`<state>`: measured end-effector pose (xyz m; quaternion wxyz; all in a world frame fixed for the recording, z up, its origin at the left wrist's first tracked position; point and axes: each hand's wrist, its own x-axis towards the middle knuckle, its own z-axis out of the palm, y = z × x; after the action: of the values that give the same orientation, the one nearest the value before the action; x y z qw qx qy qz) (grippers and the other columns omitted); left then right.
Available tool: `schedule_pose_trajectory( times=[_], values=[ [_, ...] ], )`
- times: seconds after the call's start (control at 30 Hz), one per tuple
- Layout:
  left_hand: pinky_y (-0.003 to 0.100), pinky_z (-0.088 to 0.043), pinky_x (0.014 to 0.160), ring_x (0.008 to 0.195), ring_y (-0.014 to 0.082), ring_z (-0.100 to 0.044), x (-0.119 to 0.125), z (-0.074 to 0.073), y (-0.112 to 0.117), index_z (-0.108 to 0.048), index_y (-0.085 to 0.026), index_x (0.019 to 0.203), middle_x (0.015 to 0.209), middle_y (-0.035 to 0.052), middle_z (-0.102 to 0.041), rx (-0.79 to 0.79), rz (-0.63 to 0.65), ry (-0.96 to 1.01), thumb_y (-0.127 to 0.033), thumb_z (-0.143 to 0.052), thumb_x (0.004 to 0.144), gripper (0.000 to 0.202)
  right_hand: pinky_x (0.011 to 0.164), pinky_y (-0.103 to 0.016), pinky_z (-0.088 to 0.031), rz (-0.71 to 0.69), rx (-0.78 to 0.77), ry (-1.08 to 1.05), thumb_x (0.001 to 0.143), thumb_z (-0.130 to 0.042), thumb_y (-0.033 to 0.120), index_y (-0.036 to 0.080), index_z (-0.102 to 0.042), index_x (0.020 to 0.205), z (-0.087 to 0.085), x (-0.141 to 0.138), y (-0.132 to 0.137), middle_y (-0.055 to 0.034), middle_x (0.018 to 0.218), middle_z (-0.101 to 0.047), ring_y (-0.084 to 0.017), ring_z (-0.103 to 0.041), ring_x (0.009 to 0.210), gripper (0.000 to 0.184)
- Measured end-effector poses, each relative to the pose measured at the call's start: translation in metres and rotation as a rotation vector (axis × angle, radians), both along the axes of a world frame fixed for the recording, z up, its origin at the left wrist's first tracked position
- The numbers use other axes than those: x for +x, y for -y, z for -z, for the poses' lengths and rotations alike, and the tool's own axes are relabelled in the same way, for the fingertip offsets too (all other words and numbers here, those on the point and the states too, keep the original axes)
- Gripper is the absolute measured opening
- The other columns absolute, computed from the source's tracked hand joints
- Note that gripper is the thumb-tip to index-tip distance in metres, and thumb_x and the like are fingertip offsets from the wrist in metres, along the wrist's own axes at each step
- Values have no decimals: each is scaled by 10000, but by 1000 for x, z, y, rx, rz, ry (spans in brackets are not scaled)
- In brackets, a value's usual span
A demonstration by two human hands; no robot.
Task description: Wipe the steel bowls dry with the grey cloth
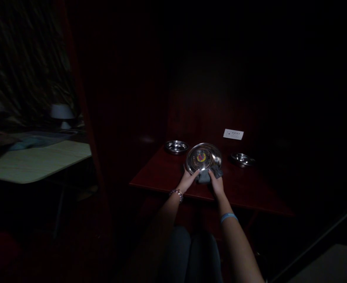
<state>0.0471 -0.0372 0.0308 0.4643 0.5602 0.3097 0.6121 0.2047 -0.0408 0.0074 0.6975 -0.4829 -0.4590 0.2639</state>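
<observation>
A shiny round steel plate (pixel 210 154) with a yellow and red sticker is held tilted above the table's front part. My left hand (pixel 187 179) grips its lower left rim, thumb on the near face. At its lower right rim, my right hand (pixel 216 181) is closed on the plate together with a dark grey cloth (pixel 204 177). The cloth bunches between my two hands along the lower edge. Fingers behind the plate are hidden.
On the dark red table (pixel 158 173) stand a steel bowl (pixel 176 147) at the back left and another steel bowl (pixel 243 160) at the right. A white socket panel (pixel 233 134) is on the back wall. Beyond the left partition are a pale table (pixel 44 161) and a white lamp (pixel 62 112).
</observation>
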Motion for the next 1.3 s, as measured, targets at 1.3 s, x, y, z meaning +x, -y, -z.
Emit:
schedule_pose_trajectory(
  times=[1.3],
  values=[
    [389, -361, 1086, 1156, 226, -597, 1, 8, -11, -658, -132, 1104, 1194, 104, -682, 1, 17, -43, -279, -634, 803, 336, 1045, -432, -427, -5, 14, -55, 710, -683, 497, 167, -643, 1160, -1, -3, 0, -88, 1222, -667, -263, -602, 1163, 560]
  ],
)
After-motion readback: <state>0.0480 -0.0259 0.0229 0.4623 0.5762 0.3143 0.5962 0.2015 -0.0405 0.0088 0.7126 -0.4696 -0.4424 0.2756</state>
